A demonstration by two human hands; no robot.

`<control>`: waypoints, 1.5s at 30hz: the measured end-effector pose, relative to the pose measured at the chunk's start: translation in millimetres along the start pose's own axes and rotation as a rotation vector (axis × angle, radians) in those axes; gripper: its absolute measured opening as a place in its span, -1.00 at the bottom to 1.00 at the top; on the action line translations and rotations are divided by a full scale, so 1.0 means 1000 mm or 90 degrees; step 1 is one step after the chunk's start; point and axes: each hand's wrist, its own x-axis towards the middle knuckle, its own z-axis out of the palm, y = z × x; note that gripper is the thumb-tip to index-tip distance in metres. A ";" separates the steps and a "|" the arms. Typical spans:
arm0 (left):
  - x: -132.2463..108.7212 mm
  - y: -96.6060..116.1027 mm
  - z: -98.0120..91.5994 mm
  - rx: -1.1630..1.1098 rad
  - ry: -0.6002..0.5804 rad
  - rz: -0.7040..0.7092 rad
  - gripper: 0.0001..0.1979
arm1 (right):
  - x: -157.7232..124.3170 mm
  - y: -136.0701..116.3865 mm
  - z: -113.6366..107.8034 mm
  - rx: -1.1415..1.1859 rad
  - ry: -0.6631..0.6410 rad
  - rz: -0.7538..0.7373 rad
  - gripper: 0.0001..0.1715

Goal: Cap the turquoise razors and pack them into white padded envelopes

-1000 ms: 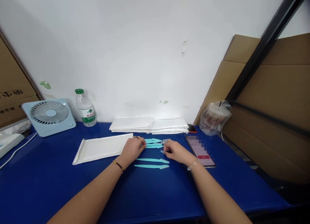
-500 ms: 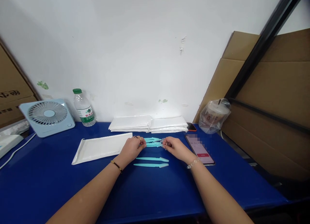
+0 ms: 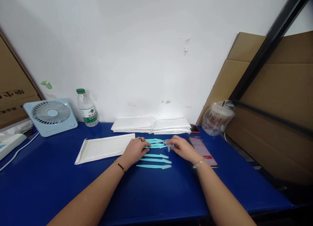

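My left hand (image 3: 135, 150) is at the left ends of a small pile of turquoise eyebrow razors (image 3: 156, 141), thumb and index finger closed about a handle. Nearer to me, three more eyebrow razors (image 3: 156, 160) lie side by side, blades to the right. My right hand (image 3: 182, 147) hovers with bent fingers apart over a few small translucent blade caps (image 3: 168, 147) at the pile's right end. Whether its fingertips touch a cap is hard to see. Just left of my left hand lies a white padded envelope (image 3: 104, 148).
A stack of white envelopes (image 3: 149, 125) lies against the wall. A phone (image 3: 206, 154) lies right of my right hand, another phone (image 3: 195, 128) behind it. A bagged drink cup (image 3: 218, 117) stands at right; a water bottle (image 3: 87, 110) and blue fan (image 3: 52, 117) stand at left.
A third eyebrow razor now lies in the near row, where there were two. My right hand's fingers have spread over the caps. The view has shifted slightly.
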 end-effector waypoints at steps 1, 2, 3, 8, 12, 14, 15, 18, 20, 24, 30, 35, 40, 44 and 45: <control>0.001 -0.001 0.001 0.015 0.000 -0.003 -0.76 | 0.001 0.002 0.001 -0.015 -0.009 -0.008 -0.73; 0.002 -0.001 0.002 0.026 -0.001 -0.007 -0.75 | 0.001 0.003 0.002 -0.027 -0.020 -0.016 -0.76; 0.002 -0.001 0.003 0.032 -0.002 -0.011 -0.76 | 0.002 0.003 0.004 -0.038 -0.028 -0.021 -0.81; 0.005 0.001 0.007 0.031 -0.004 -0.035 -0.83 | 0.003 0.000 0.009 -0.069 -0.035 -0.021 -0.89; 0.005 0.000 0.010 0.018 -0.007 -0.056 -0.81 | 0.003 -0.005 0.005 -0.058 -0.017 -0.011 -0.86; 0.005 -0.001 0.010 0.016 -0.010 -0.059 -0.81 | 0.002 -0.005 0.002 -0.022 0.008 0.011 -0.84; 0.005 -0.001 0.010 0.015 -0.011 -0.059 -0.81 | 0.002 -0.005 0.000 0.000 0.018 0.027 -0.82; 0.004 -0.001 0.008 0.012 -0.009 -0.059 -0.82 | -0.001 -0.001 -0.004 0.060 0.011 0.068 -0.79; 0.004 -0.001 0.007 0.012 -0.004 -0.060 -0.83 | -0.002 0.001 -0.005 0.085 0.000 0.067 -0.78; 0.004 -0.001 0.004 0.019 0.002 -0.061 -0.83 | -0.002 0.000 -0.005 0.088 -0.007 0.036 -0.76; 0.003 -0.001 0.004 0.016 0.005 -0.053 -0.82 | 0.001 -0.006 -0.002 0.067 -0.016 0.022 -0.74; 0.003 0.003 0.002 -0.001 0.016 -0.046 -0.82 | 0.002 -0.008 0.005 0.098 -0.009 0.009 -0.76; 0.002 0.007 0.001 -0.043 0.006 -0.023 -0.83 | 0.001 -0.014 0.010 0.191 -0.032 0.032 -0.86; 0.000 0.007 0.002 -0.062 -0.035 -0.018 -0.84 | 0.000 -0.013 0.008 0.224 -0.095 0.031 -0.87; 0.000 0.007 0.002 -0.062 -0.029 -0.020 -0.84 | 0.000 -0.011 0.006 0.207 -0.091 0.030 -0.87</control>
